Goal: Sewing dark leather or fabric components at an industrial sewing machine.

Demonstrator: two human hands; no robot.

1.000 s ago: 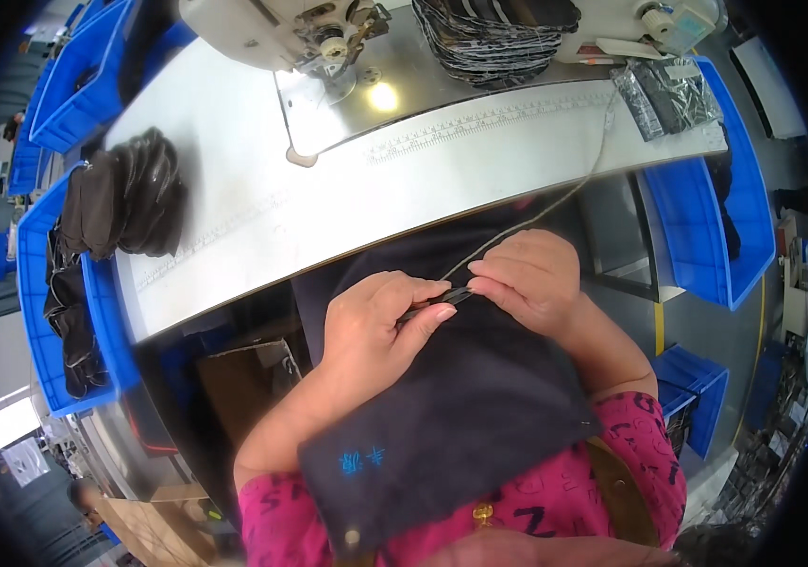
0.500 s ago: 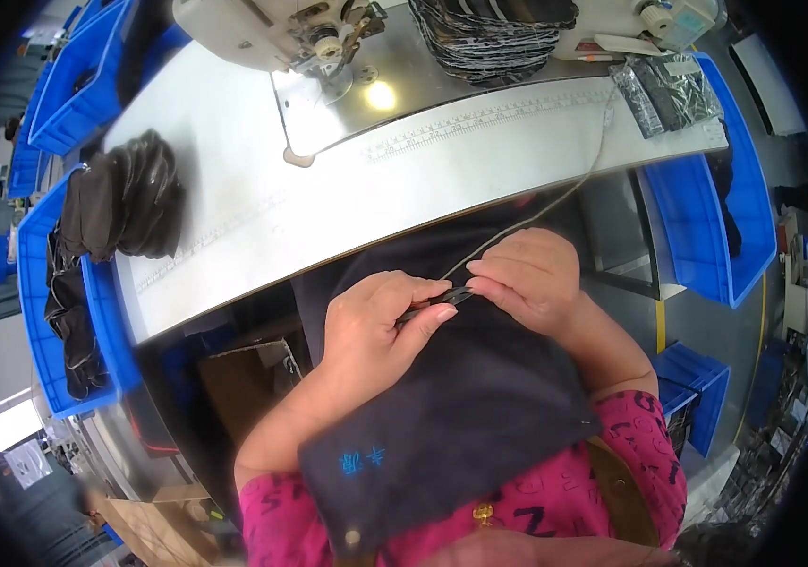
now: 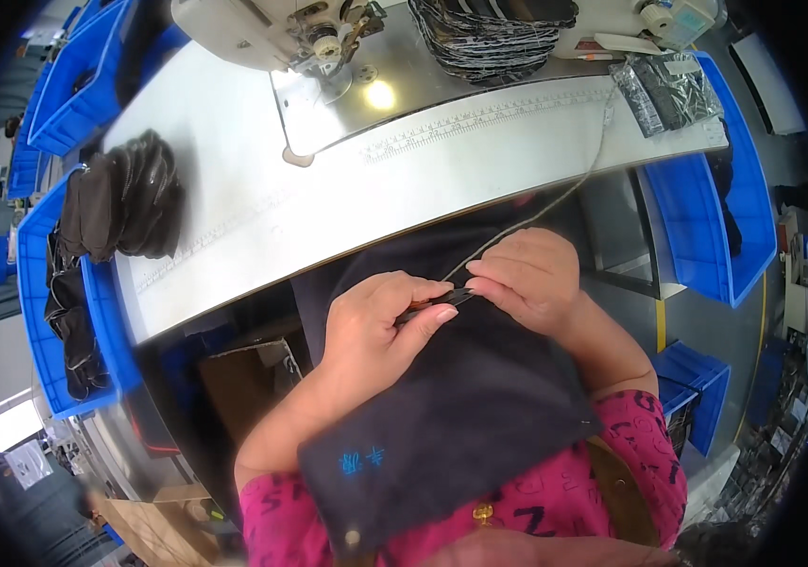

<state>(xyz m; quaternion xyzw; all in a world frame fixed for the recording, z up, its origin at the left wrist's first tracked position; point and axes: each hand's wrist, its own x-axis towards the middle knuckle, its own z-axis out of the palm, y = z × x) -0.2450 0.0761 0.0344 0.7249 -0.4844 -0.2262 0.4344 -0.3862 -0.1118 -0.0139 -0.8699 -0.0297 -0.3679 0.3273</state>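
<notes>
One small dark tool (image 3: pixel 458 297), your side of the bench (image 3: pixel 423 184): your left hand (image 3: pixel 371 317) grips it, right hand (image 3: pixel 529 281) pinches its tip. Probably light, stiff; hold it mid-body.

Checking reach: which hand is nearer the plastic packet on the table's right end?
Right. The right hand is below and left of the plastic packet in view; the left hand is farther left and lower.
</notes>
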